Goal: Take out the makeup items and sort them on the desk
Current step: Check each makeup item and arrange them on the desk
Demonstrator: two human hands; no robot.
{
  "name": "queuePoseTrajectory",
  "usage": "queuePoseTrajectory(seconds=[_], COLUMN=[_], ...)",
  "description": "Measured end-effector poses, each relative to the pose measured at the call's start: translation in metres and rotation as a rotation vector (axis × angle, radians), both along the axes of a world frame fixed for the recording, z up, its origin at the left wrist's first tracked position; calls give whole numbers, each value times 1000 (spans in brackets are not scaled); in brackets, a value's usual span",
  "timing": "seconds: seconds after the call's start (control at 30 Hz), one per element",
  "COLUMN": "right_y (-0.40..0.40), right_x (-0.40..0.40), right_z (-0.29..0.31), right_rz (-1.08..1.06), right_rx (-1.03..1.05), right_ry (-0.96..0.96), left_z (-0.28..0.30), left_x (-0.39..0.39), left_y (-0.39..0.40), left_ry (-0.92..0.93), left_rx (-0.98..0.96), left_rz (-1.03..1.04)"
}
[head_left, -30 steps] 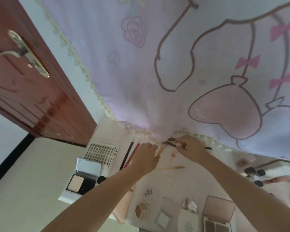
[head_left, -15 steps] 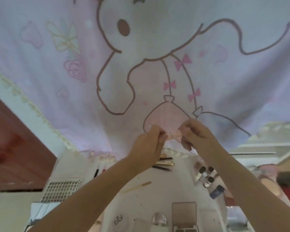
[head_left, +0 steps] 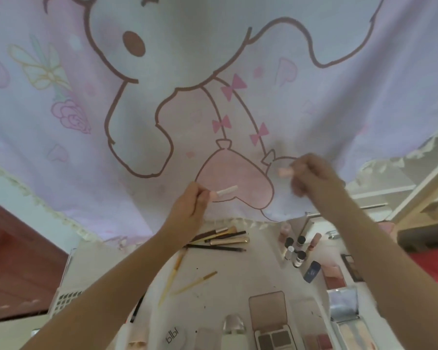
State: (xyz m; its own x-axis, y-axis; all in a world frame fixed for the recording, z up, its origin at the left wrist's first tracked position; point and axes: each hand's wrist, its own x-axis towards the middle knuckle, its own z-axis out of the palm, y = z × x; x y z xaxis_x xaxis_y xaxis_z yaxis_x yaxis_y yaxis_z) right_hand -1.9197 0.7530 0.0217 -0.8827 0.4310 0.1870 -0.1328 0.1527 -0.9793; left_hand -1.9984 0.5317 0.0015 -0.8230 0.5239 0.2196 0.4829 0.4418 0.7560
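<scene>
Lipstick [head_left: 224, 192] in left hand [head_left: 190, 203], cap [head_left: 285, 172] in right hand [head_left: 311, 178]

The only lettering I could read stood on a round white compact [head_left: 173, 339] lying at the near edge of the desk [head_left: 238, 271]: dark letters that looked like "blbl", seen turned round from my side, so I could not be sure of them. Nothing else carried print I could make out.
</scene>
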Motion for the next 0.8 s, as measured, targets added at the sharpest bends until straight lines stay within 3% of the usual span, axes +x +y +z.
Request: queuePoseTrajectory(seconds=[0.17, 0.5, 0.7, 0.8], right_y=[-25, -28, -20, -9], right_x=[-6, 8, 30, 47], right_z=[-12, -28, -31, -41], right_rz=[154, 135, 143, 125], right_rx=[28, 1, 171, 269], right_ry=[-54, -126, -306, -431], left_z=[-1, -13, -29, -51], left_x=[12, 15, 20, 21], left_y=[17, 22, 39, 53], left_ry=[-11, 1, -79, -35], left_rx=[-14, -63, -241, -383], left_rz=[-110, -139, -373, -537])
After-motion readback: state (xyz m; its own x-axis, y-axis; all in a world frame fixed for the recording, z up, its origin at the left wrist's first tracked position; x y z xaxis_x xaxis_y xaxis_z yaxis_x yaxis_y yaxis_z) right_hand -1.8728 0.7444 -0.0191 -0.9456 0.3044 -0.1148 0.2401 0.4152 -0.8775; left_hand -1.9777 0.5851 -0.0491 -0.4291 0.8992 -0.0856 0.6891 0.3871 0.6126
